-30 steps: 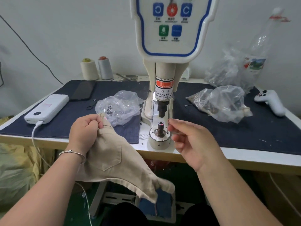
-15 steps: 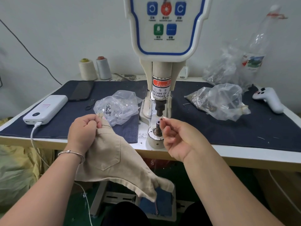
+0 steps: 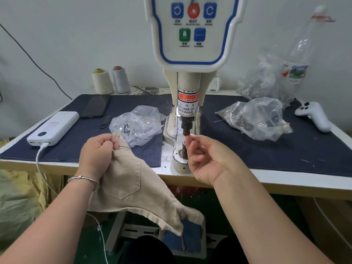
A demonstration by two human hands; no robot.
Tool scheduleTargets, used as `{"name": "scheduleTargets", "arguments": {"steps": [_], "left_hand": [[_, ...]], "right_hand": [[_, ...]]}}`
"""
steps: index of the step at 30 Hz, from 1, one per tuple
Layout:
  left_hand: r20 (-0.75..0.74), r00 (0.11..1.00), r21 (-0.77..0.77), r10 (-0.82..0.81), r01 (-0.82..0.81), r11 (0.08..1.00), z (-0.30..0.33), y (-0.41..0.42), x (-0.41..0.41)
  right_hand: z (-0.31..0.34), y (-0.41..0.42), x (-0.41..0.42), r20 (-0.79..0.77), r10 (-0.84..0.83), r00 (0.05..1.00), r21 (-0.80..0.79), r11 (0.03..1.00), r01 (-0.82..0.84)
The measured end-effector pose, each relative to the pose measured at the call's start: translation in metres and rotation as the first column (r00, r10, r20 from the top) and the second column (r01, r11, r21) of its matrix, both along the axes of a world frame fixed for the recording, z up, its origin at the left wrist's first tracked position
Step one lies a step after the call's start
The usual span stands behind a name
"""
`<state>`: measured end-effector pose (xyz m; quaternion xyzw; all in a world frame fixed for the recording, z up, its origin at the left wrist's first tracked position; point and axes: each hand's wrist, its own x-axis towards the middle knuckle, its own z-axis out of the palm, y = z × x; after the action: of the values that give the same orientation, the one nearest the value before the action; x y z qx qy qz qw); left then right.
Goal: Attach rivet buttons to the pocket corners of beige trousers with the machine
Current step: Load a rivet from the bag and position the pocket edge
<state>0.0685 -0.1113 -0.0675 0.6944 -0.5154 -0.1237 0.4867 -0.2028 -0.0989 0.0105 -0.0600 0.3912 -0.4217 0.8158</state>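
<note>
The beige trousers hang off the table's front edge, pocket side up. My left hand grips their top edge in a fist, left of the rivet machine. My right hand is raised at the machine's punch, thumb and forefinger pinched together just under its tip, over the round lower die. Whatever the fingertips pinch is too small to make out. The hand hides the die's right side.
A clear bag of rivets lies left of the machine, a second bag right of it. A power bank, phone, two thread cones, a plastic bottle and a white controller sit on the dark cloth.
My right hand has moved left and up from beside the lower die to the punch tip, fingers pinching closer. My left hand has kept its hold on the trousers.
</note>
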Motion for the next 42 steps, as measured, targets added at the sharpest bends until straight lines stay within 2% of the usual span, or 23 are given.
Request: {"name": "scheduleTargets", "arguments": {"steps": [14,42], "left_hand": [[-0.007,1.000,-0.007,0.003,-0.003,1.000,-0.003,-0.002,0.002],[-0.007,1.000,-0.013,-0.003,0.003,1.000,-0.003,-0.002,0.002]], "right_hand": [[0.002,0.007,-0.001,0.129,-0.037,0.991,0.049,0.998,0.031],[-0.002,0.014,-0.006,0.288,-0.038,0.957,-0.081,0.995,0.064]]}}
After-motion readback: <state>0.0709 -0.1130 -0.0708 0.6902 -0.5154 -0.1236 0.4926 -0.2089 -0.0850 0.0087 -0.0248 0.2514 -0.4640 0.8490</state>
